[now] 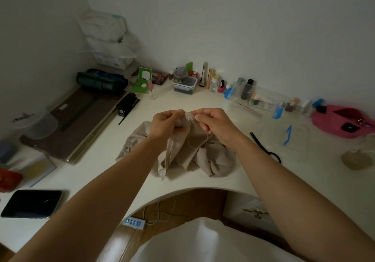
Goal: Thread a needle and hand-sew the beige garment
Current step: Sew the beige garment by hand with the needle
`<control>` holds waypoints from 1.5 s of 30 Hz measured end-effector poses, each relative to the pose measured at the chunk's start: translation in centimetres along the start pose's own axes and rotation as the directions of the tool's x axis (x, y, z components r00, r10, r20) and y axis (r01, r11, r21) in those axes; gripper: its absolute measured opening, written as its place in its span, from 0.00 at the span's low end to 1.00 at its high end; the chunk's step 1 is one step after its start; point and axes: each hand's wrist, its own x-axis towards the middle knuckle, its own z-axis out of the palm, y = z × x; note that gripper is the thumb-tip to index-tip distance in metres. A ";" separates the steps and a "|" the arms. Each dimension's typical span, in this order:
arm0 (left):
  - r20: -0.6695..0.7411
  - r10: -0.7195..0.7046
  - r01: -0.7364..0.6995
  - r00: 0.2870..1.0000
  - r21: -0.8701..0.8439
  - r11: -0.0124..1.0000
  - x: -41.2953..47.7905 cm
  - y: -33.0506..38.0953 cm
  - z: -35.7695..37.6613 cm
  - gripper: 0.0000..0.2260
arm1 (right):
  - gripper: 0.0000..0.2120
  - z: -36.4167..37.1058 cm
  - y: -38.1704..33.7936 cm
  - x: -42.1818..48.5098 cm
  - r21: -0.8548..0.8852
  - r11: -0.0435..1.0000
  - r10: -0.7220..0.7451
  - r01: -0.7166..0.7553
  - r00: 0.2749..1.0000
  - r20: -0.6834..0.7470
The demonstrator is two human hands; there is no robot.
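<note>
The beige garment (182, 156) is heaped in the middle of the white worktop (113, 172). One corner of it is lifted up between the two hands. That corner is gripped by the left hand (166, 124), with the fingers curled round a fold of cloth. Something very small is pinched by the right hand (215, 122) right beside the cloth. It may be the needle, but it is too tiny to be made out. A thin pale thread (190, 145) is seen hanging in a loop under the right hand, down to the heap of cloth.

The threading looks to be done already, since the thread seems to be joined to the cloth. The sewing step seems to be in hand, with a stitch being made at the held-up edge. For the next move, the thread would need to be pulled gently until the loop is gone, with the fold held tight. If it is pulled too fast, the loop could be knotted or the cloth bunched up.
</note>
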 end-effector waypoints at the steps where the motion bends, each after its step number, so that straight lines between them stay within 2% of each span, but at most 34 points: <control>1: 0.004 -0.009 0.009 1.000 -0.009 1.000 0.1 0.0 0.0 0.08 | 0.11 0.0 0.1 0.0 0.021 1.000 -0.002 0.002 1.000 0.006; 9: 0.041 -0.044 0.045 0.998 -0.019 0.999 0.7 -0.1 -0.2 0.13 | 0.12 -0.2 0.3 0.3 0.118 0.993 0.005 -0.011 0.999 0.052; 18: 0.079 -0.065 0.067 0.995 -0.027 0.997 0.7 0.0 -0.3 0.09 | 0.11 -0.2 0.4 0.5 0.161 0.987 -0.003 -0.007 0.998 0.064; 31: 0.101 -0.079 0.083 0.992 -0.042 0.996 1.1 -0.2 -0.3 0.13 | 0.12 -0.1 0.5 0.5 0.194 0.981 -0.012 -0.004 0.997 0.082; 41: 0.102 -0.105 0.112 0.989 -0.065 0.992 0.8 0.0 -0.5 0.08 | 0.11 0.0 0.6 0.2 0.173 0.985 0.012 -0.018 0.999 0.035; 45: 0.053 -0.092 0.096 0.994 -0.087 0.992 0.7 0.0 -0.5 0.05 | 0.11 -0.1 0.4 0.0 0.085 0.996 0.016 -0.016 1.000 -0.002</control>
